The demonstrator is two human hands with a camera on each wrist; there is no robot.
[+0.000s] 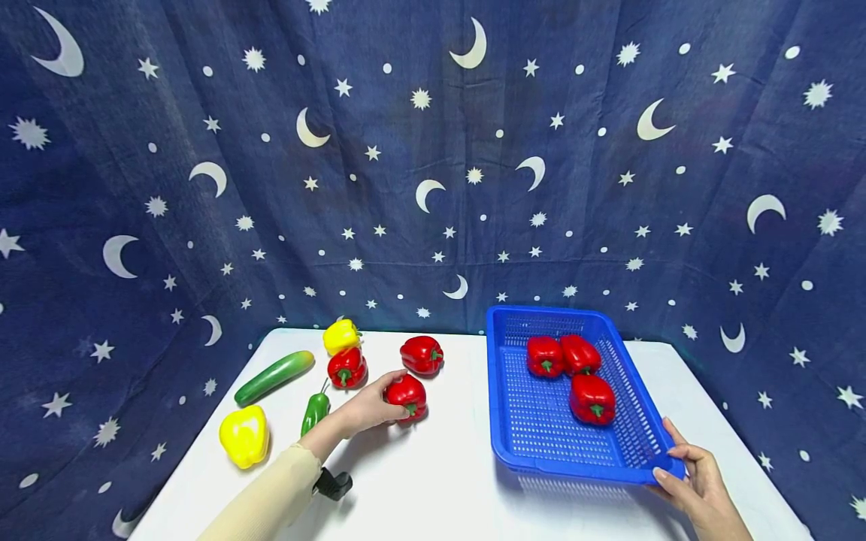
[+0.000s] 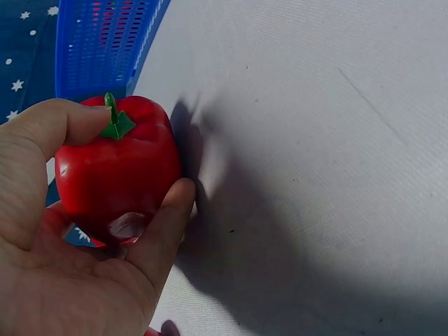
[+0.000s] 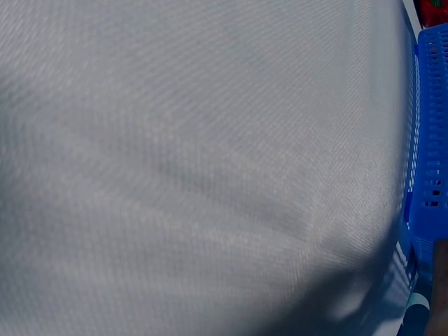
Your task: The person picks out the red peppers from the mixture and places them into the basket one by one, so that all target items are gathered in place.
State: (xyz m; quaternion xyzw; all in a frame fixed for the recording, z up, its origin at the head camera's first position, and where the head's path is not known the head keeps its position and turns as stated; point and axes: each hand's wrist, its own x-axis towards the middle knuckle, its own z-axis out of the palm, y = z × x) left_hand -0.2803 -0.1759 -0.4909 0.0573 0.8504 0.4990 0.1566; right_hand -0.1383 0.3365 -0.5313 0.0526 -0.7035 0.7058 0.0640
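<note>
My left hand point(image 1: 368, 409) grips a red bell pepper point(image 1: 414, 392) near the middle of the table. In the left wrist view, the thumb lies by the green stem of that bell pepper point(image 2: 119, 175) and the fingers curve round its underside. On the right, my right hand point(image 1: 700, 481) pinches the near right corner of a blue plastic basket point(image 1: 496, 398), thumb on the rim. Inside the basket are a red bell pepper point(image 1: 544, 356), another beside it point(image 1: 580, 355) and a third nearer point(image 1: 592, 400). The right wrist view catches mostly white cloth and the basket's side point(image 3: 430, 140).
Behind the held pepper lies another red bell pepper point(image 1: 422, 355). Further left are a red bell pepper point(image 1: 346, 367), a yellow one point(image 1: 341, 336), a green pepper point(image 1: 315, 413), a cucumber point(image 1: 274, 378) and a large yellow bell pepper point(image 1: 244, 436). A starry blue curtain point(image 1: 406, 188) borders the table.
</note>
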